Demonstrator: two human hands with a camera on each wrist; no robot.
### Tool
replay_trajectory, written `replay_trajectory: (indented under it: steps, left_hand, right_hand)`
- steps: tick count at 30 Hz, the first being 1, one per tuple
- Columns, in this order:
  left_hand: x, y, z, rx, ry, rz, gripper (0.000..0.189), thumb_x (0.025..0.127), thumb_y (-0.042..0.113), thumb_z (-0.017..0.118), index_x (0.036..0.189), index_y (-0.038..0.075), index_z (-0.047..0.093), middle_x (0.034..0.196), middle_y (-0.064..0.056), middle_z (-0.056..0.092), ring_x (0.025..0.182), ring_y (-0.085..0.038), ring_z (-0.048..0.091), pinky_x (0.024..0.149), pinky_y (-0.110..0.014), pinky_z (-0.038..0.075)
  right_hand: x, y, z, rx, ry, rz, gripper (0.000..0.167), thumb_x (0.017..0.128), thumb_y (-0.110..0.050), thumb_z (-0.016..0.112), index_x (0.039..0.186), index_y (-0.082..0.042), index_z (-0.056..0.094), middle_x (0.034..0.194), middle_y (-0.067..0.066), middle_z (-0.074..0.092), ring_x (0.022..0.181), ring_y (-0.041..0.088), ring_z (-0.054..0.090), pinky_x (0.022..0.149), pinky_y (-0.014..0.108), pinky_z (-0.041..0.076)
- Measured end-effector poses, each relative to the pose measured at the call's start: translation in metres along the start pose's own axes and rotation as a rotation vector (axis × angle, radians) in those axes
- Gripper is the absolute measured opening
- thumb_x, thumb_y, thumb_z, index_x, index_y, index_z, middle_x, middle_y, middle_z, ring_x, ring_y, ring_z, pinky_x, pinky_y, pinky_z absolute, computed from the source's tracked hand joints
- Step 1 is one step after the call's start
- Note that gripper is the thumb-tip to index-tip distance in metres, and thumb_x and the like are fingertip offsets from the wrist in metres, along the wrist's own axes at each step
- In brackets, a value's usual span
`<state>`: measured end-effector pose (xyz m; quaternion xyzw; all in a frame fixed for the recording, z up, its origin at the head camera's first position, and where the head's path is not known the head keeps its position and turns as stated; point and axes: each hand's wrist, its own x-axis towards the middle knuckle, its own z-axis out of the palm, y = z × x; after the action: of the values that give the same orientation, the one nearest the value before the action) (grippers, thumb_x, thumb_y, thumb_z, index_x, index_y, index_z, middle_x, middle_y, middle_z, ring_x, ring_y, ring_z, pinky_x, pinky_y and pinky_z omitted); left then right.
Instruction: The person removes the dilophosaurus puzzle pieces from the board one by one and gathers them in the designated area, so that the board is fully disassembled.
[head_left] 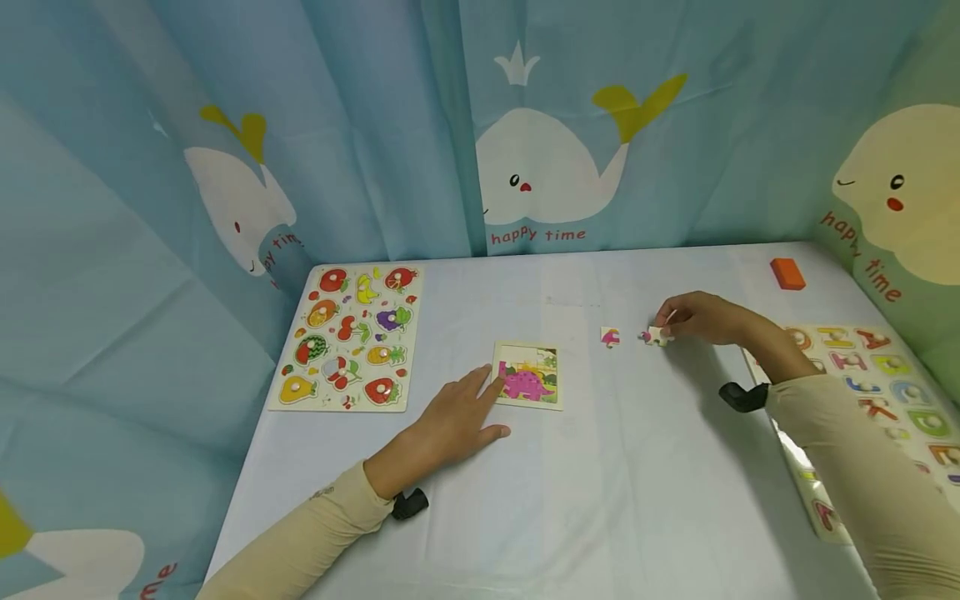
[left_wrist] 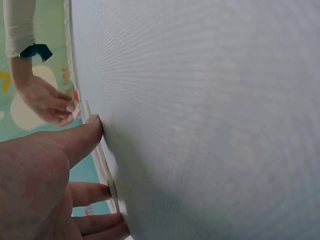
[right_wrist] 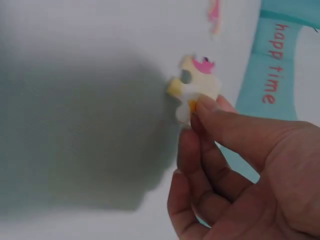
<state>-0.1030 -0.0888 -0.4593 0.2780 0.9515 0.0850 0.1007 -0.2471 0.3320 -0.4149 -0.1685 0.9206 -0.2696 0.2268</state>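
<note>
A small square jigsaw puzzle [head_left: 527, 385] with a pink dinosaur lies on the table, part of its upper area showing bare backing. My left hand [head_left: 459, 417] rests at its left edge, fingers extended and touching the frame. Between thumb and fingertips my right hand [head_left: 701, 318] pinches a jigsaw piece [right_wrist: 197, 85], pale with pink and yellow patches, above the table to the right of the puzzle. Another pink and white jigsaw piece [head_left: 610, 337] lies on the table between the puzzle and the right hand.
A fruit peg board [head_left: 411, 333] lies at the left. A letter board [head_left: 825, 521] lies at the right, partly under the right forearm. An orange block [head_left: 787, 273] sits at the back right corner. A whale-print curtain [head_left: 420, 167] hangs behind the white table.
</note>
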Motion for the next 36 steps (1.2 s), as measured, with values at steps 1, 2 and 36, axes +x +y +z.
replay_trajectory:
  steps: [1, 2, 36]
  left_hand:
    - [0.000, 0.000, 0.000, -0.001, -0.001, 0.000, 0.077, 0.103, 0.051, 0.064, 0.162, 0.007, 0.040, 0.167, -0.021, 0.037, 0.154, -0.033, 0.038, 0.119, -0.050, 0.042]
    - [-0.001, 0.000, -0.001, -0.006, 0.000, 0.001, 0.077, 0.103, 0.051, 0.064, 0.162, 0.007, 0.040, 0.167, -0.021, 0.037, 0.154, -0.033, 0.038, 0.119, -0.050, 0.042]
    - [0.000, 0.000, -0.001, 0.022, -0.001, 0.004, 0.077, 0.104, 0.051, 0.062, 0.163, 0.007, 0.039, 0.167, -0.021, 0.036, 0.154, -0.032, 0.038, 0.118, -0.050, 0.043]
  right_hand:
    - [0.001, 0.000, 0.002, -0.012, 0.005, 0.002, 0.011, 0.101, -0.008, 0.070, 0.107, 0.000, 0.069, 0.100, 0.010, 0.070, 0.093, 0.022, 0.058, 0.076, 0.029, 0.049]
    - [0.002, 0.001, 0.004, -0.030, 0.012, 0.008, 0.010, 0.101, -0.009, 0.070, 0.107, 0.000, 0.068, 0.099, 0.009, 0.069, 0.092, 0.022, 0.057, 0.076, 0.030, 0.048]
    - [0.013, -0.111, 0.113, -0.183, 0.293, -0.233, 0.034, 0.096, -0.001, 0.074, 0.129, 0.003, 0.066, 0.127, 0.024, 0.063, 0.121, 0.042, 0.062, 0.103, 0.060, 0.051]
